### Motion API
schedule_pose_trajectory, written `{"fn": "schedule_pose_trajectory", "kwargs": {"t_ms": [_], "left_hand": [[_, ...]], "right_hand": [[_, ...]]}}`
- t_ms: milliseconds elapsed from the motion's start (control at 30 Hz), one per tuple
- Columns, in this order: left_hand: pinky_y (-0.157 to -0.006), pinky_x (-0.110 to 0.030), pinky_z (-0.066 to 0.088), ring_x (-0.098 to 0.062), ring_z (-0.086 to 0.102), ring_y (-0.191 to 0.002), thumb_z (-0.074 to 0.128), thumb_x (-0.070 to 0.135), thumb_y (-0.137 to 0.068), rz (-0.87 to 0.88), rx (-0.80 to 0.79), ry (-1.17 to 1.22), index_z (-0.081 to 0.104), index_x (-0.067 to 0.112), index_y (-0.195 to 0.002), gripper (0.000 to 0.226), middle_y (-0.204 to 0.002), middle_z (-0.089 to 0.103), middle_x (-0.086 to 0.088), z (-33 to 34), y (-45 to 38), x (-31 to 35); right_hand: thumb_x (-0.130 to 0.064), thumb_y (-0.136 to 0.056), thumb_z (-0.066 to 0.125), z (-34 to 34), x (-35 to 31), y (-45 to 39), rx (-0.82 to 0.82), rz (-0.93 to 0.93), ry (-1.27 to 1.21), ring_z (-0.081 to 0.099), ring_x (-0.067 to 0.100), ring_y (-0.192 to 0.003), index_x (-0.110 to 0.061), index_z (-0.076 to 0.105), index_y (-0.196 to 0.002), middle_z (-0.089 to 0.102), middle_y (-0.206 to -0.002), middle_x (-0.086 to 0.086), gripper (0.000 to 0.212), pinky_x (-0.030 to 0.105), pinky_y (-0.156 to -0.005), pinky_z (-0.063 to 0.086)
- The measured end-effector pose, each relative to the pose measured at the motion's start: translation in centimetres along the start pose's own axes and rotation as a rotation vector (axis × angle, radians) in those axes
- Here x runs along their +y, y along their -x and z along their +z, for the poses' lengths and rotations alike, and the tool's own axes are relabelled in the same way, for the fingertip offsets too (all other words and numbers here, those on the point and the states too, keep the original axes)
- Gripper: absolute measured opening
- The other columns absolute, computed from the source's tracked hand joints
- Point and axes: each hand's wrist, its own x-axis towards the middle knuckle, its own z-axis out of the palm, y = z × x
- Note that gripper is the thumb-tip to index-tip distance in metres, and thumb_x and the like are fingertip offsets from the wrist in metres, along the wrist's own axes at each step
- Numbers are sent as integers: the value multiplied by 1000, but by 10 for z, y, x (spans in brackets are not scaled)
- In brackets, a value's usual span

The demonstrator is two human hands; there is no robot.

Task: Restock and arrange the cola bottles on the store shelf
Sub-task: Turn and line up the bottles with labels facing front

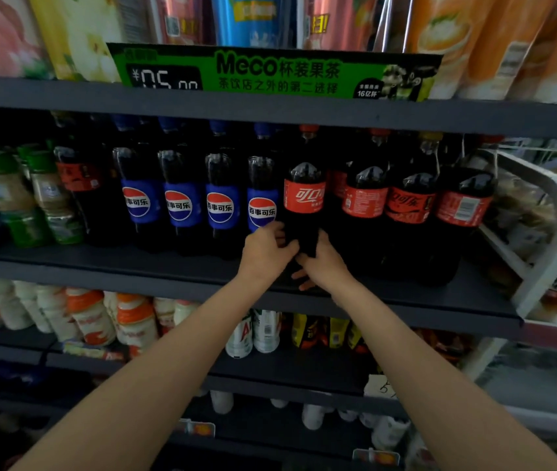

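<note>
Both hands reach to the middle shelf (202, 283) and wrap the lower body of one red-labelled cola bottle (304, 198), which stands upright at the shelf's front edge. The left hand (265, 253) grips it from the left, its fingers (284, 244) curled round the dark body just below the label; the right hand (324, 263) holds it from the right and lower, its fingers (301, 275) closed under the bottle near its base. Whether the base touches the shelf cannot be told, since the hands cover it. Just left of the fingers stands a row of blue-labelled cola bottles (221, 205), the nearest one just beside the held bottle. Just right of the fingers stand more red-labelled bottles (365, 198), close together and upright. Far left of the fingers sit green-capped bottles (15, 198). Above the fingers a green price sign (277, 73) hangs on the upper shelf's edge. Below the forearms, a lower shelf carries white and orange bottles (93, 317).
</note>
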Motion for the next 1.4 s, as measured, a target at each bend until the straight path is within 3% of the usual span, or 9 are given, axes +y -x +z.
{"fn": "schedule_pose_trajectory", "kwargs": {"t_ms": [133,333,533,633,800,1000,1167,1400], "left_hand": [[-82,-24,45,-26,60,-110,65,19,-83,6,3,-45,55,2,-118,40,-117,64,-15,0,-4,-2],[-84,-32,47,-27,57,-112,70,31,-79,-15,35,-97,48,5,-121,54,-120,61,-12,7,-7,-1],[-85,-35,48,-28,58,-111,69,29,-81,3,-26,-130,49,6,-121,50,-119,62,-13,0,-14,-5],[-86,-33,48,-28,59,-111,69,28,-81,25,-97,-132,49,5,-121,50,-120,62,-12,-5,-18,-6],[-92,-37,49,-28,58,-114,68,27,-81,52,-121,-124,47,7,-125,53,-123,60,-12,-8,-19,-11],[-88,-36,50,-27,58,-110,65,24,-84,66,-139,-148,51,5,-120,43,-118,62,-13,-2,-19,-9],[-82,-34,47,-30,58,-107,61,21,-87,-4,-149,-174,51,1,-115,36,-115,61,-17,10,-23,-3],[-80,-33,46,-32,58,-107,60,19,-88,-26,-133,-173,51,-2,-115,35,-115,60,-20,18,-32,0]], "right_hand": [[-10,-95,47,7,-8,4,25,-18,107,64,21,-76,-9,25,-143,37,-137,14,53,24,-45,52],[-1,-94,43,0,-7,17,53,-28,145,65,25,-82,-9,31,-140,36,-133,13,48,27,-53,55],[0,-95,44,-9,-2,18,99,2,-89,61,16,-66,-13,34,-139,43,-137,9,47,30,-56,55],[-7,-95,50,-3,-4,13,20,16,-85,62,15,-67,-17,22,-146,49,-117,3,60,25,-51,53],[-17,-88,63,8,-5,3,70,10,-23,60,15,-53,-14,38,-130,60,-93,1,49,22,-40,47],[-14,-88,61,14,-1,-2,194,6,32,58,16,-52,-12,43,-123,61,-103,13,39,27,-42,50],[-7,-93,53,9,-5,-10,218,76,11,59,17,-55,-12,39,-125,57,-91,8,35,32,-54,56],[-5,-94,48,4,-14,-22,164,174,37,60,21,-62,-13,23,-141,51,-125,18,54,33,-59,57]]}}
